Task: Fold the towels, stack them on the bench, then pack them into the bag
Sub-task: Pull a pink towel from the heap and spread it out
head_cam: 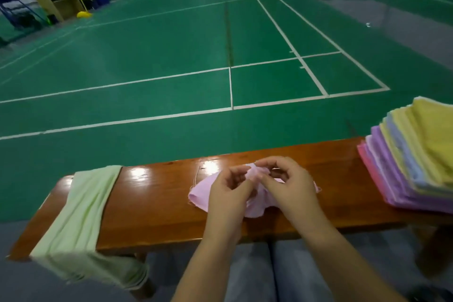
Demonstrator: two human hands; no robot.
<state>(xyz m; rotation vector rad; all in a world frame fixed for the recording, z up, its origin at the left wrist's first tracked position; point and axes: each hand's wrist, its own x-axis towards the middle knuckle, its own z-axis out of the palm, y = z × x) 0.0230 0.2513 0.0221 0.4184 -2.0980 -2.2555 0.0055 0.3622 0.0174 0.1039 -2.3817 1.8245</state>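
Both hands, left hand [226, 185] and right hand [285, 182], pinch a crumpled pink towel [203, 195] on the glossy wooden counter [157, 201], hiding its middle; right of it, the stack [414, 159] runs off-frame.

Bare table [157, 193] lies open between the green cloth [81, 206] draped over the left end and the crumpled pink towel [208, 193] at the middle. A narrower bare strip runs between that towel and the tall stack of folded towels [414, 157], which blocks the right end. The table's far edge is free, with open court floor [171, 51] beyond it.
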